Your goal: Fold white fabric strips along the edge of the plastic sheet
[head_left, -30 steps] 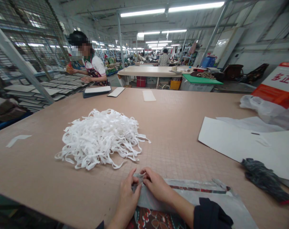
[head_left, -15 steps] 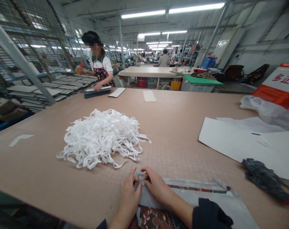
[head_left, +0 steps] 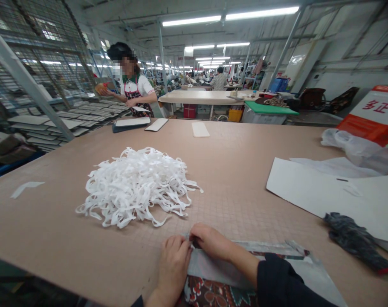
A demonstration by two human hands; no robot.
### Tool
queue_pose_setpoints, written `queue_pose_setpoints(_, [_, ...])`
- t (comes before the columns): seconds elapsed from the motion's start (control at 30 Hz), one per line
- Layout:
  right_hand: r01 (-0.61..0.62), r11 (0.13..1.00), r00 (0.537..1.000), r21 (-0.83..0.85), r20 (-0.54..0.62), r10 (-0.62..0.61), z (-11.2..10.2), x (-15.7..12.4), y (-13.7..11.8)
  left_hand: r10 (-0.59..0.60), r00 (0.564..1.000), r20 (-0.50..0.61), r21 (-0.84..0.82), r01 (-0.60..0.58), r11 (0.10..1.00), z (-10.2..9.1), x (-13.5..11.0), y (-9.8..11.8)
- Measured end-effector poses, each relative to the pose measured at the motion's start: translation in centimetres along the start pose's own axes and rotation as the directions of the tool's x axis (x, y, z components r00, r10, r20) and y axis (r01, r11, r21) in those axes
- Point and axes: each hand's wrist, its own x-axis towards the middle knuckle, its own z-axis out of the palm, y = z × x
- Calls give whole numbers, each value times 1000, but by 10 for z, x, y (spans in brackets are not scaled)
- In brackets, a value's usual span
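A grey-backed fabric piece (head_left: 219,268) with a brown floral side (head_left: 213,292) lies at the near edge of the table. My left hand (head_left: 175,258) is closed at its left upper corner, fingers curled downward over the edge. Beside it, touching or nearly so, my right hand (head_left: 209,241) pinches the same corner, with its forearm across the fabric. Their fingers hide the exact spot they grip. Just beyond both hands is a loose heap of narrow white fabric strips (head_left: 136,187).
White card sheets (head_left: 322,187), a dark grey glove (head_left: 354,238) and a clear plastic bag (head_left: 357,147) are on the right. A pale rectangular panel (head_left: 200,129) lies at the far edge. Across the table, a co-worker (head_left: 136,91) stands near stacked panels (head_left: 131,123).
My left hand has turned from an upright pinch to knuckles-up over the corner; my right fingers have curled down. The co-worker has lifted a pale panel off the stack.
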Motion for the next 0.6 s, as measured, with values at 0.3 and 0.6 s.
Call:
queue_pose_setpoints(0.3, [45, 994, 993, -102, 113, -33, -8, 13, 2, 114, 984, 139, 94, -128, 987, 4, -4, -1])
queue_pose_setpoints(0.6, [72, 973, 981, -218, 192, -30, -5, 23, 4, 247, 964, 101, 173, -262, 950, 0, -2, 1])
